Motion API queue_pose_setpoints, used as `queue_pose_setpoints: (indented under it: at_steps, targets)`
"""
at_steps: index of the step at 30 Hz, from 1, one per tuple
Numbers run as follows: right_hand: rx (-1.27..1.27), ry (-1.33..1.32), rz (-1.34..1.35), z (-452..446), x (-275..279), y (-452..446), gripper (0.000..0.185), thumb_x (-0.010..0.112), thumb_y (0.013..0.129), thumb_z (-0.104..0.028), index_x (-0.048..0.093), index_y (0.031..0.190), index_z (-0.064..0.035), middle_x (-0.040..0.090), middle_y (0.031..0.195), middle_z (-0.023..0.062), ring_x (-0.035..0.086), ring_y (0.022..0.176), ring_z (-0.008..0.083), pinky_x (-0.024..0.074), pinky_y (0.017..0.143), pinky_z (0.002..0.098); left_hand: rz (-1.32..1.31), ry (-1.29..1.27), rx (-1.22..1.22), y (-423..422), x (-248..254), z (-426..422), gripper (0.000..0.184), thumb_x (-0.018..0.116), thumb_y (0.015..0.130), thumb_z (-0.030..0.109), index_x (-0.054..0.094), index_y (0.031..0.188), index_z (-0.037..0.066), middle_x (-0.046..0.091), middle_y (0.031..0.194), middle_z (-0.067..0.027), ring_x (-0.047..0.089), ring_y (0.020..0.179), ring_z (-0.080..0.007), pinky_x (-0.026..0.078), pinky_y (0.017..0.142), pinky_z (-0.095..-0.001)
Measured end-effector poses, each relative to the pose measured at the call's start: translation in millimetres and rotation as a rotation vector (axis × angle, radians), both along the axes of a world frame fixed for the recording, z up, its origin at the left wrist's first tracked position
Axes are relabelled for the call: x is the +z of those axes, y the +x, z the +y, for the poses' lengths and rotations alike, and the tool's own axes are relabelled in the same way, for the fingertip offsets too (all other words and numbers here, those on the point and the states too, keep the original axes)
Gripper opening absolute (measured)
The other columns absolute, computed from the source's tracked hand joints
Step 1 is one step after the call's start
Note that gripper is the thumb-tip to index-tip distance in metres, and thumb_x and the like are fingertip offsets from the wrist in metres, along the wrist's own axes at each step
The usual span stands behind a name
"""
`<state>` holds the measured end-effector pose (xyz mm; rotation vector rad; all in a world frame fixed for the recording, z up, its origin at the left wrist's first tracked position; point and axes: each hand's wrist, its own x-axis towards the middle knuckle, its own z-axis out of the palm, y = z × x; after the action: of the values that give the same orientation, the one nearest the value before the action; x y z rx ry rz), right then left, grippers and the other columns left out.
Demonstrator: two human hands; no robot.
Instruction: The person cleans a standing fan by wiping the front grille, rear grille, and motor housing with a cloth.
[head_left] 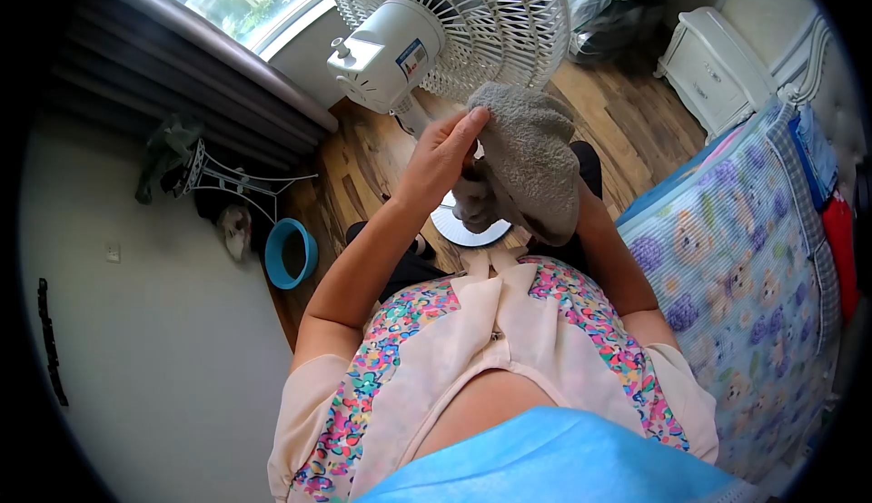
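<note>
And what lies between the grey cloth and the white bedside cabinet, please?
In the head view, the straight stretch between the grey cloth and the white bedside cabinet shows only bare wooden floor.

Cloth (534, 158), centre: plain grey-brown. Fan (380, 44), top centre: white; its label (411, 60) blue and white. Blouse (413, 394), lower centre: cream, with floral panels in pink, green, blue and yellow. Face mask (545, 458), bottom: light blue. Basin (312, 253), left of centre: bright blue. Bedding (690, 276), right: pale blue, purple and tan motifs, checked border. Floor (618, 113): brown, plank-patterned. Cabinet (713, 72), upper right: white. Curtain (182, 76), upper left: greyish purple.
</note>
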<state>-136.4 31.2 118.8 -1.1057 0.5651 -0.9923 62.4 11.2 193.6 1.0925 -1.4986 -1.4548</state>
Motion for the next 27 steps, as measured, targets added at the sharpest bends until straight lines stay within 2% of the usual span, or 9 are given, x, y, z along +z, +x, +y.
queue_pose_setpoints:
  at_steps: [4, 7, 12, 18, 19, 20, 22, 26, 27]
  targets:
    - [0.079, 0.013, -0.148, 2.4, 0.6, 2.2, 0.051, 0.06, 0.099, -0.01, 0.042, 0.146, -0.0002, 0.053, 0.142, 0.0099, 0.053, 0.126, 0.0157, 0.045, 0.106, 0.0303, 0.341, 0.006, 0.1, -9.1, -19.8, 9.1, 0.04, 0.049, 0.106, 0.041, 0.066, 0.1, 0.006, 0.058, 0.082, 0.0051, 0.048, 0.074, -0.0037, 0.04, 0.066, -0.0233]
    - [0.115, 0.079, -0.193, 4.8, 11.6, 5.5, 0.053, 0.062, 0.097, -0.012, 0.044, 0.146, -0.0017, 0.053, 0.142, 0.0105, 0.052, 0.127, 0.0171, 0.0428, 0.109, 0.0327, 0.528, 0.053, 0.134, -22.9, -9.4, 22.8, 0.042, 0.046, 0.107, 0.038, 0.064, 0.115, 0.001, 0.067, 0.108, -0.0051, 0.062, 0.096, -0.0118, 0.049, 0.086, -0.0278]
    - [-0.246, -1.051, 0.525, 9.2, 51.2, 6.7, 0.055, 0.066, 0.088, -0.01, 0.05, 0.14, -0.0027, 0.053, 0.141, 0.0192, 0.051, 0.131, 0.0335, 0.0389, 0.111, 0.0389, 0.795, 0.332, 0.319, -29.9, 14.3, 26.4, 0.044, 0.045, 0.107, 0.039, 0.057, 0.126, 0.001, 0.067, 0.116, -0.0119, 0.066, 0.102, -0.022, 0.052, 0.094, -0.0372]
    - [-0.095, -0.785, 0.467, 8.5, 75.5, -17.4, 0.047, 0.064, 0.087, -0.006, 0.056, 0.133, -0.0007, 0.057, 0.136, 0.0175, 0.053, 0.13, 0.0321, 0.0404, 0.108, 0.0392, 0.874, 0.078, 0.277, 22.1, 48.1, 2.1, 0.039, 0.053, 0.103, 0.037, 0.059, 0.121, 0.002, 0.069, 0.109, -0.0124, 0.069, 0.097, -0.0231, 0.057, 0.088, -0.0403]
    - [-0.327, -0.648, 0.297, 2.1, 74.4, -15.5, 0.044, 0.064, 0.089, -0.008, 0.057, 0.132, -0.0008, 0.058, 0.135, 0.0166, 0.054, 0.129, 0.0293, 0.0411, 0.107, 0.0398, 0.875, 0.075, 0.28, 25.8, 63.1, 0.6, 0.039, 0.053, 0.103, 0.037, 0.059, 0.121, 0.002, 0.069, 0.109, -0.0124, 0.069, 0.097, -0.0231, 0.057, 0.088, -0.0403]
    - [-0.549, -0.498, 0.125, -4.8, 75.3, -13.6, 0.041, 0.064, 0.091, -0.011, 0.057, 0.131, -0.001, 0.059, 0.134, 0.0158, 0.054, 0.129, 0.0264, 0.0418, 0.106, 0.0404, 0.728, -0.037, 0.227, 28.3, 79.0, -1.1, 0.032, 0.061, 0.098, 0.028, 0.061, 0.116, 0.002, 0.07, 0.104, -0.0115, 0.07, 0.089, -0.0212, 0.059, 0.081, -0.0372]
    - [-0.943, -0.794, 0.373, -39.6, 93.3, -13.8, 0.05, 0.069, 0.092, -0.024, 0.053, 0.134, -0.0012, 0.054, 0.137, 0.0193, 0.053, 0.13, 0.0282, 0.0421, 0.106, 0.0417, 0.58, -0.155, 0.175, 28.7, 103.0, -11.2, 0.025, 0.068, 0.094, 0.02, 0.064, 0.11, 0.002, 0.071, 0.098, -0.0107, 0.071, 0.082, -0.0193, 0.061, 0.073, -0.034]
    - [-1.141, -0.972, 0.562, -99.8, 101.9, -10.3, 0.075, 0.078, 0.084, -0.035, 0.044, 0.142, -0.0011, 0.048, 0.139, 0.0241, 0.054, 0.126, 0.0342, 0.0422, 0.106, 0.0418, 0.247, -0.614, 0.339, 29.7, 140.9, -46.0, 0.021, 0.07, 0.087, 0.007, 0.068, 0.106, 0.001, 0.071, 0.094, -0.0087, 0.07, 0.081, -0.0179, 0.058, 0.071, -0.0307]
    - [-1.039, -0.967, 0.467, -109.2, 104.2, -4.0, 0.083, 0.081, 0.08, -0.037, 0.041, 0.144, -0.0012, 0.045, 0.14, 0.0248, 0.052, 0.126, 0.035, 0.042, 0.106, 0.0414, -0.096, -0.941, 0.465, 37.9, 151.1, -60.9, 0.022, 0.069, 0.085, 0.008, 0.069, 0.107, 0.004, 0.069, 0.096, -0.0083, 0.069, 0.085, -0.0213, 0.057, 0.074, -0.0337]
